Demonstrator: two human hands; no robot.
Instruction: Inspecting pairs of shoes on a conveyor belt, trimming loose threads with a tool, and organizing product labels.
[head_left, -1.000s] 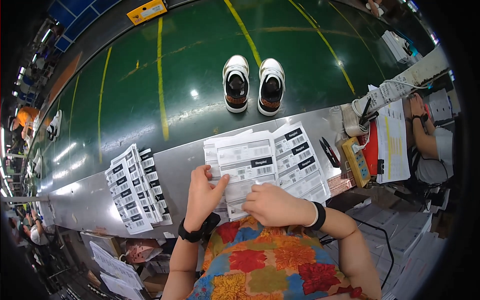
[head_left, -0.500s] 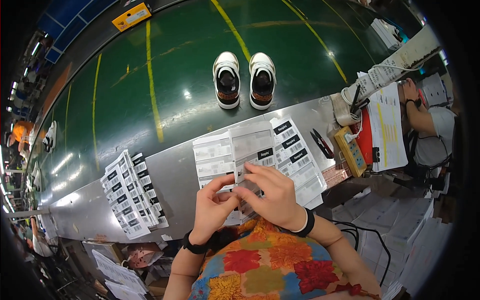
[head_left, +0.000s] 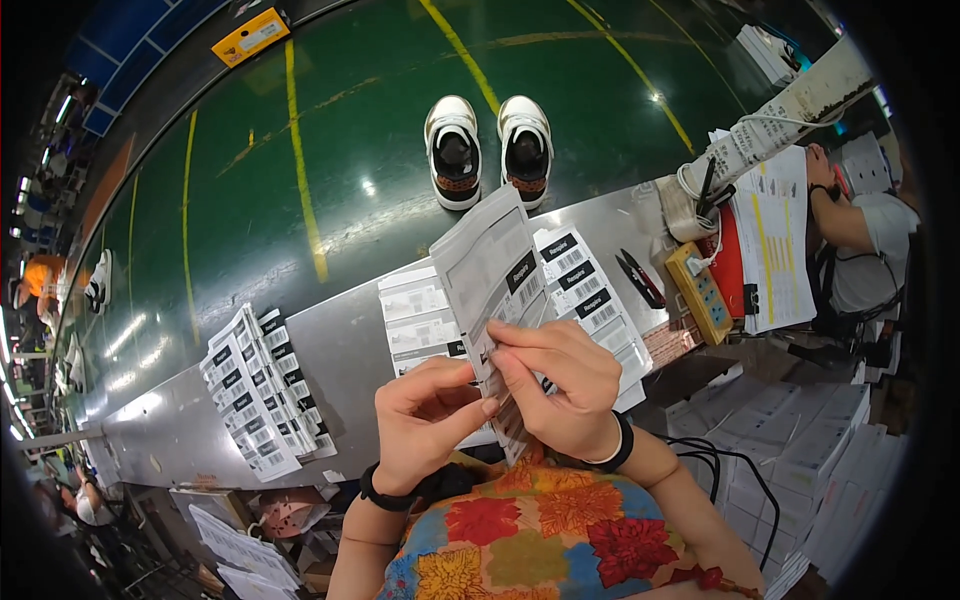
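A white sheet of stickers with black-headed labels stands tilted up in front of me, its far end raised toward the shoes. My right hand pinches it near the middle between thumb and fingers. At its left edge, the thumb and forefinger of my left hand close on the sheet; whether they hold a single label is too small to tell. Beneath and to both sides lie more sticker sheets on the metal ledge. A pair of white, black and brown sneakers stands just beyond.
Red-and-black snips lie right of the sheets, near a yellow power strip and a clipboard with papers. More sticker sheets are piled at left. A green work surface stretches beyond. Another person's arm is at far right.
The sticker sheet has been lifted off the sheets below and tilted upward, its far end now near the sneakers. Both hands have stayed at about the same place, the right one slightly further right.
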